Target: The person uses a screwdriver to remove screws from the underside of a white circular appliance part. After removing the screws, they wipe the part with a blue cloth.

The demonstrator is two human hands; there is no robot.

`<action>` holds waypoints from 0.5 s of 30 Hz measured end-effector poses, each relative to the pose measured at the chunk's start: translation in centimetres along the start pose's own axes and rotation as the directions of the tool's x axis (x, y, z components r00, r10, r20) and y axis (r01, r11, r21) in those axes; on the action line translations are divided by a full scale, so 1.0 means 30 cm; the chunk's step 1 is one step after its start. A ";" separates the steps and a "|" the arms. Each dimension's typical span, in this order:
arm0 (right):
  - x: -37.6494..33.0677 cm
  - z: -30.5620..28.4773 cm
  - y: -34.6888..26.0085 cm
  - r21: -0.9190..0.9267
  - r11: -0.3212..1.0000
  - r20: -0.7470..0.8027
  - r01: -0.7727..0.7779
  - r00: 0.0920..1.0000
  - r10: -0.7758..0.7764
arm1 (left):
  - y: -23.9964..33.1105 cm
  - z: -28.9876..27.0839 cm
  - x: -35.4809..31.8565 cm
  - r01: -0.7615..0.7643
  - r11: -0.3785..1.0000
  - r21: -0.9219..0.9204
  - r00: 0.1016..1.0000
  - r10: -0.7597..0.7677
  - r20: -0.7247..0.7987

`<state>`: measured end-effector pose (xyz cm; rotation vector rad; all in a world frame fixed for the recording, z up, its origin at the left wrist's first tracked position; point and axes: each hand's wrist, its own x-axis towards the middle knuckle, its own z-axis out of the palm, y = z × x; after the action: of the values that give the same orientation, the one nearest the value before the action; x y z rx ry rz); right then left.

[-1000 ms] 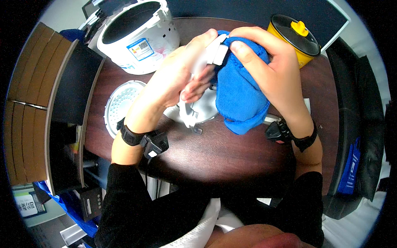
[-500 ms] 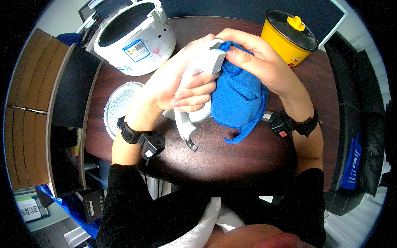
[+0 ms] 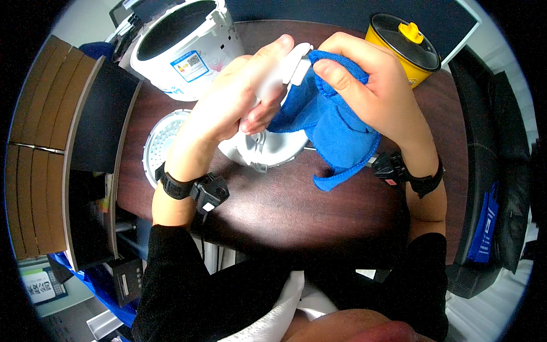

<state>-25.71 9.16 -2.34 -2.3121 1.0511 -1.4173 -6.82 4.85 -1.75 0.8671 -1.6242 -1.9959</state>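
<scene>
My left hand (image 3: 242, 94) is closed around a white curved plastic handle (image 3: 296, 65), with its squared end showing past the fingers. In my right hand (image 3: 379, 82), a blue cloth (image 3: 345, 139) is pinched between thumb and fingers, its upper edge against the handle's end. The rest of the cloth hangs down in folds, one corner dangling. Beneath the hands, a white rounded lid-like part (image 3: 279, 151) lies on the table, partly hidden by the cloth and my left hand.
A white rice cooker body (image 3: 151, 74) stands open at the far left. Near my left forearm lies a round perforated white plate (image 3: 161, 142). At the far right is a yellow pot (image 3: 419, 76) with a dark lid. The brown table (image 3: 285, 199) has a curved edge.
The handle has tilted in my left hand, and its lower end no longer shows. My right hand has moved slightly right; the cloth has opened out, uncovering more of the white part below.
</scene>
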 end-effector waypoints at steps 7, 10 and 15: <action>-0.004 -0.023 -0.008 -0.319 0.942 0.082 0.106 0.993 -0.084 | 0.015 0.007 -0.024 0.012 0.882 0.472 0.984 0.072 -0.161; -0.019 -0.018 -0.038 -0.441 0.893 0.092 0.093 0.994 -0.058 | 0.008 0.009 -0.023 -0.002 0.855 0.518 0.981 0.101 -0.163; -0.020 -0.014 -0.051 -0.429 0.897 0.120 0.107 0.991 -0.060 | 0.009 0.007 -0.023 0.023 0.874 0.485 0.979 0.079 -0.188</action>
<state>-25.52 10.72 -1.72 -2.7351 1.3670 -1.1632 -6.49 5.41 -1.32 1.1713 -2.0344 -1.4303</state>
